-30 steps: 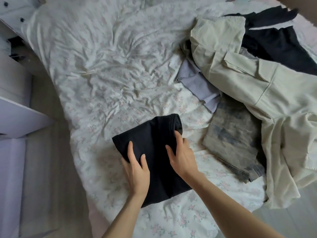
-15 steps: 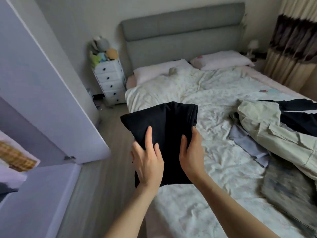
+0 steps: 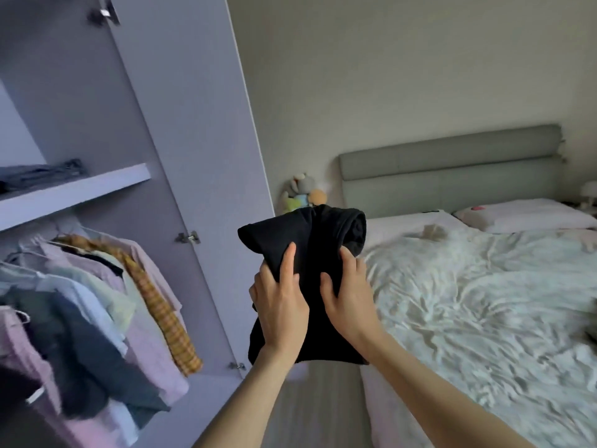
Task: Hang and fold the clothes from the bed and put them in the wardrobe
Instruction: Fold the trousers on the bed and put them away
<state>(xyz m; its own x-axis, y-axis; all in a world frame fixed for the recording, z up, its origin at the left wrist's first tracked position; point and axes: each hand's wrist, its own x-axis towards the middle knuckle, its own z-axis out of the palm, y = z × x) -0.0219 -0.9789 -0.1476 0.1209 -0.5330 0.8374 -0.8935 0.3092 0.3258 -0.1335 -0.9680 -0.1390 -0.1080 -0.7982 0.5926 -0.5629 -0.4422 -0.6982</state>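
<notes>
Folded black garment (image 3: 310, 286) is held up in the air by both hands, between the open wardrobe (image 3: 181, 156) on the left and the bed (image 3: 484, 302) on the right. Left hand (image 3: 281, 305) grips its left side with the thumb laid on top; right hand (image 3: 350, 297) grips its right side, fingers curled behind. Shirts (image 3: 97, 292) hang on a rail inside the wardrobe, under a shelf (image 3: 74, 190) with folded clothes (image 3: 38, 174). Plush toys (image 3: 302, 192) sit beside the grey headboard (image 3: 449, 176).
</notes>
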